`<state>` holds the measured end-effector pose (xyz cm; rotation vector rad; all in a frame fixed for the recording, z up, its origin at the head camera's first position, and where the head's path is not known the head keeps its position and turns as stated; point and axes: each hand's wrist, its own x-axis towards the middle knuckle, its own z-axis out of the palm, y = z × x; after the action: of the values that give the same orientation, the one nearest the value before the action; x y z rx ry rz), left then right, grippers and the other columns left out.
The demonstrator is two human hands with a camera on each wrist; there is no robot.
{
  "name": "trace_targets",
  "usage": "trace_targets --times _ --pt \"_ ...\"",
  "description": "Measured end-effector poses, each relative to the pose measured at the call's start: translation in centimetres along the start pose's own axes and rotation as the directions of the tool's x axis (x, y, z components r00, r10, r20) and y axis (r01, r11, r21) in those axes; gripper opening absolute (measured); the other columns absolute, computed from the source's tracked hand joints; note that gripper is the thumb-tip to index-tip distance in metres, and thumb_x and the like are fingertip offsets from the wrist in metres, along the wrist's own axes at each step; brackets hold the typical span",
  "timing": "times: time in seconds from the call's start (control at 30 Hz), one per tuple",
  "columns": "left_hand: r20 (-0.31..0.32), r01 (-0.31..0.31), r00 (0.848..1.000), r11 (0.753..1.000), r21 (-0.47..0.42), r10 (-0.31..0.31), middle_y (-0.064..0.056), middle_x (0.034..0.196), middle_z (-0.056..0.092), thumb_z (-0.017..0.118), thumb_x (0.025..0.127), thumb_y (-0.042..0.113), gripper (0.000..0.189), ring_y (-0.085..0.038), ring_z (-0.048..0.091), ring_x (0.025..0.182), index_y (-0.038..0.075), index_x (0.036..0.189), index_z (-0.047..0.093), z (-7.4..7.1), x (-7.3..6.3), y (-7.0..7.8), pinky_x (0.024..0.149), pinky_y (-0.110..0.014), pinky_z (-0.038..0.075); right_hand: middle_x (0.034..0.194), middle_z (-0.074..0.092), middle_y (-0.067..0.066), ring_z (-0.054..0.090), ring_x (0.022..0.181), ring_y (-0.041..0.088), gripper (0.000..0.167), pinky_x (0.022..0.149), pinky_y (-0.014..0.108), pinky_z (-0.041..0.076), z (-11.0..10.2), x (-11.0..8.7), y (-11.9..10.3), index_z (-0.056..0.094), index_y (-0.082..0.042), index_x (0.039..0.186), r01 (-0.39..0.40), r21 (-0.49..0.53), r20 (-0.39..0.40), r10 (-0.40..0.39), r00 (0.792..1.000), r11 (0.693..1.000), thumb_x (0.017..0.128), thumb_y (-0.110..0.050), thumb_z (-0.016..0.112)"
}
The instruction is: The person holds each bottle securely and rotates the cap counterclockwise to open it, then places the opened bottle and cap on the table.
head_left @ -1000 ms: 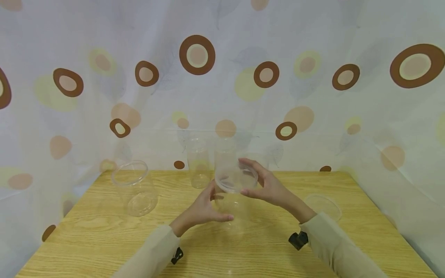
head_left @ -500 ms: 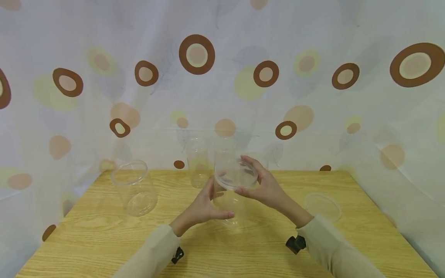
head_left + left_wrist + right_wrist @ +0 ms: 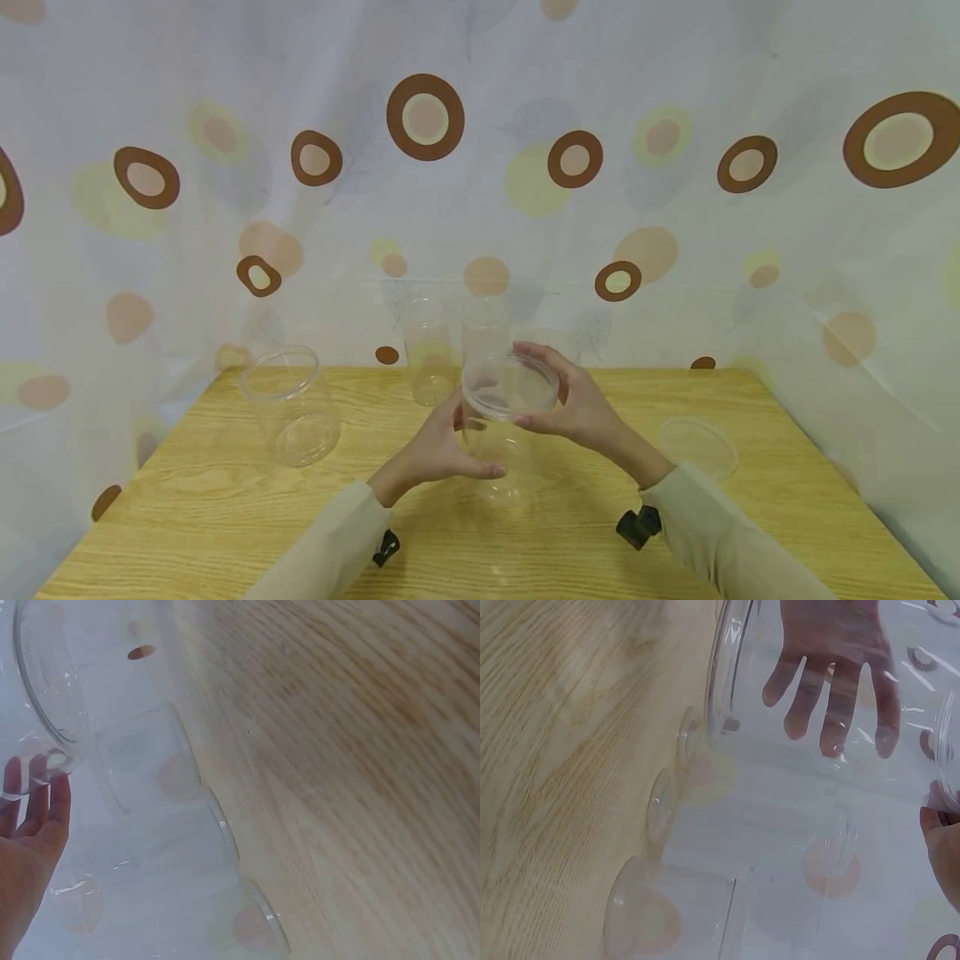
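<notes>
A clear plastic jar (image 3: 498,454) stands upright in the middle, between both hands. Curved round its left side, my left hand (image 3: 442,450) grips it, thumb in front and fingers behind. My right hand (image 3: 573,400) grips the round top edge (image 3: 491,414), with the thumb at the front and the fingers at the back. Through the clear wall in the right wrist view, spread fingers of the left hand (image 3: 832,682) show on the far side. In the left wrist view, the left hand's fingertips (image 3: 58,791) meet the jar's wall.
At the left stands a wide, open clear jar (image 3: 300,417). Tall clear jars (image 3: 431,358) stand at the back, and another (image 3: 486,325) is partly hidden behind the held one. A round clear lid (image 3: 697,447) lies on the wooden table (image 3: 780,517) at the right.
The held jar rises slightly and tips towards me half a second ago, then comes back down to about its former place. Both hands keep their grip and move with it.
</notes>
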<state>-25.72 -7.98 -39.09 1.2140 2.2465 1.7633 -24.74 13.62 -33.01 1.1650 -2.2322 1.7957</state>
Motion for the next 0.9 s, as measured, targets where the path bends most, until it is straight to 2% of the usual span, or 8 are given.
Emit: trace_targets --times 0.13,0.27,0.37,0.5,0.7,0.8,0.9 --pt "0.002 -0.008 1.0 1.0 0.0 0.008 0.0 0.131 0.047 0.084 0.064 0.018 0.092 -0.016 0.049 0.116 0.026 0.138 0.03 0.0 0.1 0.3 0.09 -0.045 0.046 0.139 0.034 0.023 0.045 0.117 0.018 0.077 0.089 0.021 0.046 -0.3 0.0 0.1 0.034 -0.002 0.138 0.02 0.025 0.022 -0.021 1.0 0.999 0.073 -0.005 0.075" --pt "0.005 -0.008 1.0 1.0 0.002 0.008 -0.007 0.13 0.048 0.083 0.064 0.013 0.091 -0.018 0.052 0.113 0.017 0.139 0.031 0.1 -0.1 1.6 0.088 -0.049 0.047 0.139 0.032 0.026 0.045 0.117 0.011 0.077 0.088 0.021 0.047 -0.5 0.1 0.3 0.032 0.004 0.137 0.034 0.045 0.053 -0.036 0.998 0.998 0.074 -0.004 0.074" --pt "0.011 0.021 1.0 1.0 0.005 -0.022 -0.012 0.128 0.05 0.083 0.063 0.008 0.091 -0.017 0.053 0.111 0.012 0.138 0.032 0.1 -0.2 2.7 0.088 -0.048 0.047 0.138 0.033 0.025 0.044 0.117 0.012 0.078 0.088 0.022 0.047 -0.7 0.1 0.4 0.032 0.005 0.137 0.034 0.068 0.081 -0.039 0.996 0.997 0.073 -0.005 0.075" --pt "0.034 0.051 0.998 0.999 0.012 -0.052 -0.015 0.127 0.05 0.082 0.062 0.005 0.091 -0.012 0.052 0.109 0.009 0.138 0.032 -0.1 -0.3 3.2 0.088 -0.043 0.048 0.138 0.036 0.021 0.043 0.119 0.018 0.078 0.09 0.025 0.047 -1.1 0.1 0.5 0.032 0.003 0.138 0.027 0.118 0.128 -0.043 0.991 0.993 0.074 -0.009 0.076" --pt "0.083 0.009 0.997 1.0 -0.019 -0.008 -0.019 0.128 0.047 0.084 0.063 0.01 0.092 -0.012 0.053 0.108 0.001 0.137 0.03 -0.2 -0.4 3.1 0.088 -0.048 0.048 0.14 0.034 0.018 0.039 0.123 0.029 0.079 0.092 0.035 0.047 -1.5 0.3 0.4 0.031 0.001 0.139 0.012 0.154 0.201 -0.043 0.979 0.988 0.076 -0.017 0.075" --pt "0.088 0.003 0.996 1.0 -0.022 -0.001 -0.016 0.129 0.046 0.084 0.063 0.013 0.094 -0.012 0.051 0.111 0.004 0.138 0.029 -0.3 -0.4 3.0 0.091 -0.042 0.047 0.142 0.03 0.016 0.036 0.125 0.03 0.082 0.093 0.039 0.046 -1.5 0.5 0.2 0.025 -0.002 0.142 -0.006 0.174 0.241 -0.036 0.97 0.985 0.077 -0.018 0.074" --pt "0.081 0.013 0.997 1.0 -0.028 -0.011 -0.014 0.132 0.045 0.083 0.062 0.007 0.095 -0.015 0.049 0.116 0.008 0.139 0.028 -0.3 -0.4 3.0 0.094 -0.039 0.046 0.144 0.025 0.016 0.034 0.127 0.025 0.085 0.097 0.035 0.044 -1.5 0.6 0.1 0.017 -0.003 0.144 -0.023 0.198 0.27 -0.032 0.962 0.98 0.08 -0.018 0.071"
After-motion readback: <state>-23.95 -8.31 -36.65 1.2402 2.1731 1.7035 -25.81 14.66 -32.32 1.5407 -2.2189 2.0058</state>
